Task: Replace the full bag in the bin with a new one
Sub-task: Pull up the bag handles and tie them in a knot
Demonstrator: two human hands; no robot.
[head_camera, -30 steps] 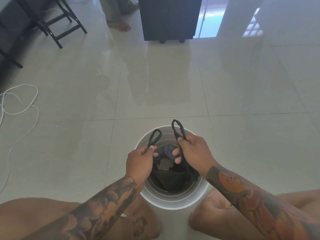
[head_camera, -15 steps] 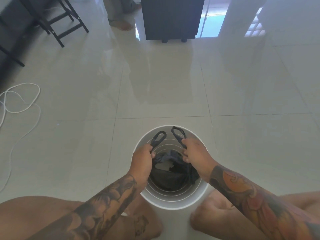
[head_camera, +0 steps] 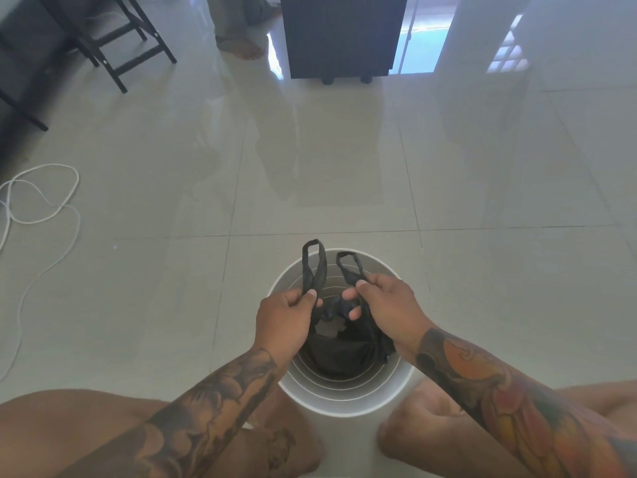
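Note:
A round white bin [head_camera: 344, 398] stands on the tiled floor between my knees. Inside it sits a black plastic bag [head_camera: 341, 353] with two loop handles sticking up. My left hand [head_camera: 284, 319] pinches the left handle [head_camera: 314, 267] between thumb and fingers. My right hand [head_camera: 386, 307] pinches the right handle [head_camera: 350, 267] the same way. Both hands hover over the bin's mouth, close together. The bag's mouth is partly gathered, and its contents are hidden.
A white cord [head_camera: 38, 208] lies coiled on the floor at the left. A dark cabinet on feet [head_camera: 341, 36] stands at the back, with black chair legs [head_camera: 113, 46] at the far left. Another person's bare foot [head_camera: 241, 48] is near the cabinet.
Both hands dipped towards the bin and have come back up a little. The left handle now stands higher than half a second ago, and the hands stay close together.

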